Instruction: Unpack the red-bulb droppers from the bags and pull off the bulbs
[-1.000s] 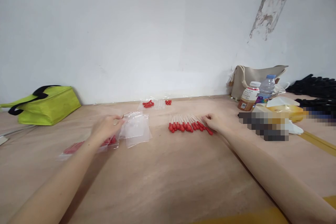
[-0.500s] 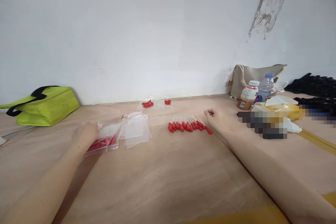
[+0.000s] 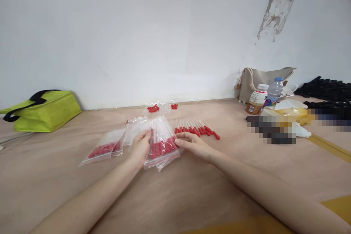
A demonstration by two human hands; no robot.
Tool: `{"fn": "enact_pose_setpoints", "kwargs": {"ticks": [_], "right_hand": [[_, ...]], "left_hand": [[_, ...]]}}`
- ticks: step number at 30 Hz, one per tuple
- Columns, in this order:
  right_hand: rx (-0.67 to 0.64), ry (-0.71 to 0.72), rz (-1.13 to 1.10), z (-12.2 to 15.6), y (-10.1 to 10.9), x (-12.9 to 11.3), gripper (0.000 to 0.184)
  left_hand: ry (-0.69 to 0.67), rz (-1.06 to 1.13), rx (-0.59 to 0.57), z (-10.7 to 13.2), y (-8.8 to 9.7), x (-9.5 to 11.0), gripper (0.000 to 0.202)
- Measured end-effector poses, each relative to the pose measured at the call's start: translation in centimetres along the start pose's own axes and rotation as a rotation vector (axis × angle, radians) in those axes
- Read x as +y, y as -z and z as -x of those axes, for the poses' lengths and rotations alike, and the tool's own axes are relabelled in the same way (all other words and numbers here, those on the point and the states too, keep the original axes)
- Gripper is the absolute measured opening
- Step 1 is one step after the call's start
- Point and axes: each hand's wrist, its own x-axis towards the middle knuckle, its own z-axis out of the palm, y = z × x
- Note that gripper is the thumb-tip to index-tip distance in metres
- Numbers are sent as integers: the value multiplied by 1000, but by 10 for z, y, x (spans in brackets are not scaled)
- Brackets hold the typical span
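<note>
The bags (image 3: 162,145), well in from the far edge of the table (image 3: 175,197), look light, floppy and slippery, best held by their side edges, where the left hand (image 3: 140,147) pinches them and the right hand (image 3: 195,145) touches, its grip unclear.

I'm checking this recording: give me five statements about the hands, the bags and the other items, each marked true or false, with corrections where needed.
1. The left hand holds a clear bag with red contents. True.
2. The right hand is gripping a bottle. False: its fingers are at the clear bag's right edge.
3. Another filled bag lies on the table, left of the left hand. True.
4. The red ends of the loose sticks point toward the wall. False: they point toward the person, with the pale stems toward the wall.
5. The lime-green bag has a black strap. True.
</note>
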Motion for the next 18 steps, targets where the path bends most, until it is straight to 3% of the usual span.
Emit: {"fn": "enact_pose_setpoints", "kwargs": {"ticks": [2, 6, 8, 11, 14, 18], "right_hand": [[-70, -132, -127, 1, -5, 4, 44], [-48, -246, -216, -1, -7, 12, 37], [-8, -257, -240, -3, -9, 14, 27], [15, -263, -227, -2, -12, 14, 17], [8, -273, -177, -1, -12, 13, 10], [-1, -324, -76, 0, -4, 11, 4]], "left_hand": [[135, 131, -38, 7, -11, -12, 29], [187, 204, -128, 12, -10, -15, 27], [164, 110, -259, 9, -3, -14, 33], [-20, -266, -386, -2, 11, -15, 37], [-186, -581, -318, -18, 27, -15, 29], [-273, -747, -180, -40, 47, -2, 18]]}}
